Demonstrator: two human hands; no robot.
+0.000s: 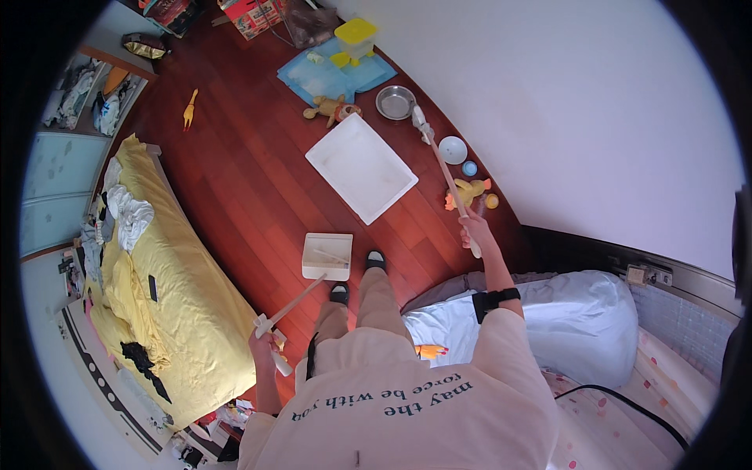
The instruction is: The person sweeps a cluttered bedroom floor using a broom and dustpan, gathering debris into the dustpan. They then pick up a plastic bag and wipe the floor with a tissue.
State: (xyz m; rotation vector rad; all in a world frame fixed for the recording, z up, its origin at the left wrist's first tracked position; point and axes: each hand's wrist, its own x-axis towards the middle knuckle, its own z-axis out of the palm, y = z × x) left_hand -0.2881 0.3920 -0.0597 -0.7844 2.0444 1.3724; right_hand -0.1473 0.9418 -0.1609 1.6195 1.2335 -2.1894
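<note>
My left hand [262, 343], low at the left beside the yellow-covered bed, is closed round the long handle of a cream dustpan [315, 268]. The pan rests on the floor in front of my feet, with a thin pale piece inside it. On the right, my right hand [475, 227] grips the pinkish handle of a broom [448, 174]. The broom's narrow white head reaches the floor beside a metal bowl [395, 103], near the wall. A yellow plush toy [470, 193] lies by the broom handle, partly behind it.
A white shallow tray [362, 168] lies mid-floor, with a brown plush toy [329, 110] beyond it. Near the wall are a white bowl [453, 150], blue pads [313, 77] and a yellow-lidded box [356, 36]. The bed [188, 313] stands left; a rubber chicken [189, 110] lies far left.
</note>
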